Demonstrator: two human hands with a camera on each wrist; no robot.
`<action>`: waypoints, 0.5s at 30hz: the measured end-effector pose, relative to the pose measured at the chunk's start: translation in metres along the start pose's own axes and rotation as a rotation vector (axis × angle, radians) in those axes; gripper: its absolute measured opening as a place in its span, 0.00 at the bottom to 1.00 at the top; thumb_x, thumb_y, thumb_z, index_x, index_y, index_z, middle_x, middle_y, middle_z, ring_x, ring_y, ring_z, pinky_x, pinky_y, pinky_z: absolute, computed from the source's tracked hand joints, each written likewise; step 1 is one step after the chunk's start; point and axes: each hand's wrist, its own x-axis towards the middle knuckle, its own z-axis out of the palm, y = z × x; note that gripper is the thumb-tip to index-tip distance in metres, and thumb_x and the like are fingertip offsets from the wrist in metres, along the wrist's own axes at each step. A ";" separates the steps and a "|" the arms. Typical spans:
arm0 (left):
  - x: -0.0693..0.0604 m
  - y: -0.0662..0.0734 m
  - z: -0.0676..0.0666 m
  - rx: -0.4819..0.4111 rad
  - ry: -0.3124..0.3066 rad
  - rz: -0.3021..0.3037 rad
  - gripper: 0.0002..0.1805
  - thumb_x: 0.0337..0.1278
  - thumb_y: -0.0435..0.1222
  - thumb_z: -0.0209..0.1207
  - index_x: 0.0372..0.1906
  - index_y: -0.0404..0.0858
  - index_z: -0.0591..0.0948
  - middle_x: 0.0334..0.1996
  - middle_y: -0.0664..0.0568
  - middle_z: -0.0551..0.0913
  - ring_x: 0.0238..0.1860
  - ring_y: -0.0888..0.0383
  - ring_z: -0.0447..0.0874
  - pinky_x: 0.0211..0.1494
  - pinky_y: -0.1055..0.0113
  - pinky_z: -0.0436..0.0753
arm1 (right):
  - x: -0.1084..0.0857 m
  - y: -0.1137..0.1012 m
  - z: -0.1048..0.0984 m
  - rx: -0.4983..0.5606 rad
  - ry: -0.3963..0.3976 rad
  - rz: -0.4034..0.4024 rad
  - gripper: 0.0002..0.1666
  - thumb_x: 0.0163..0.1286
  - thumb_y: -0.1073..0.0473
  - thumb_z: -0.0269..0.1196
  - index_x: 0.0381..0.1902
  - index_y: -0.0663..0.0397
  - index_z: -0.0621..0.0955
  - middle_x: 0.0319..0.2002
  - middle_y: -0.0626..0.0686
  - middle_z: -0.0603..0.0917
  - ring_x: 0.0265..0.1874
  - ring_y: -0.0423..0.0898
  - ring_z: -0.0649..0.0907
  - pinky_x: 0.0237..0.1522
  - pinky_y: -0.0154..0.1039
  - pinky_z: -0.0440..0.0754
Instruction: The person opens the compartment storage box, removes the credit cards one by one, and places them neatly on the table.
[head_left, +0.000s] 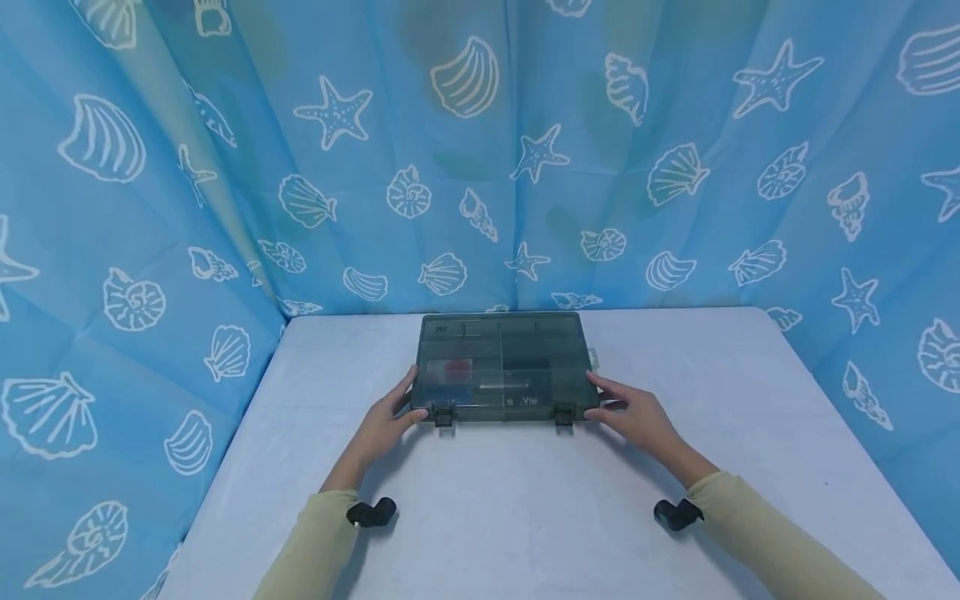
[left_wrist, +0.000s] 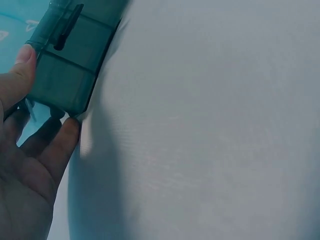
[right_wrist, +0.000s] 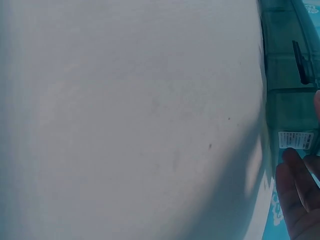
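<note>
A dark translucent lidded case (head_left: 480,350) lies near the table's back edge, its two black latches facing the person; a red and white item and other things show dimly through the lid. The left hand (head_left: 386,425) grips its left end, thumb at the front corner. At the right end the right hand (head_left: 633,412) holds it, thumb near the front corner. In the left wrist view, the left hand (left_wrist: 30,145) has thumb and fingers around the case's corner (left_wrist: 65,75). The right wrist view has the right hand (right_wrist: 300,190) by a white label on the case (right_wrist: 290,107).
A white-covered table (head_left: 510,517) extends in front of the case and to both sides. Blue curtains (head_left: 480,167) with white shells and starfish hang behind and at the sides. A small black device (head_left: 371,512) sits at the left wrist, another (head_left: 678,515) at the right.
</note>
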 end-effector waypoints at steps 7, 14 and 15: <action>-0.011 0.002 0.002 0.019 0.013 0.003 0.46 0.65 0.47 0.64 0.82 0.55 0.52 0.81 0.50 0.52 0.76 0.40 0.61 0.76 0.44 0.67 | -0.010 -0.004 -0.002 -0.082 -0.002 -0.030 0.42 0.65 0.43 0.72 0.73 0.47 0.73 0.55 0.61 0.86 0.47 0.57 0.87 0.46 0.52 0.89; -0.020 0.000 0.005 0.001 0.029 0.027 0.47 0.63 0.47 0.66 0.82 0.54 0.55 0.80 0.48 0.55 0.74 0.41 0.65 0.73 0.49 0.72 | -0.020 -0.011 -0.005 -0.163 0.022 -0.093 0.40 0.63 0.47 0.74 0.71 0.49 0.76 0.49 0.58 0.89 0.41 0.53 0.88 0.41 0.49 0.90; -0.021 0.000 0.006 -0.001 0.030 0.030 0.47 0.63 0.47 0.66 0.82 0.54 0.55 0.80 0.48 0.55 0.74 0.41 0.65 0.72 0.49 0.72 | -0.022 -0.012 -0.007 -0.173 0.024 -0.098 0.40 0.63 0.47 0.74 0.71 0.50 0.76 0.48 0.58 0.89 0.41 0.53 0.88 0.41 0.50 0.90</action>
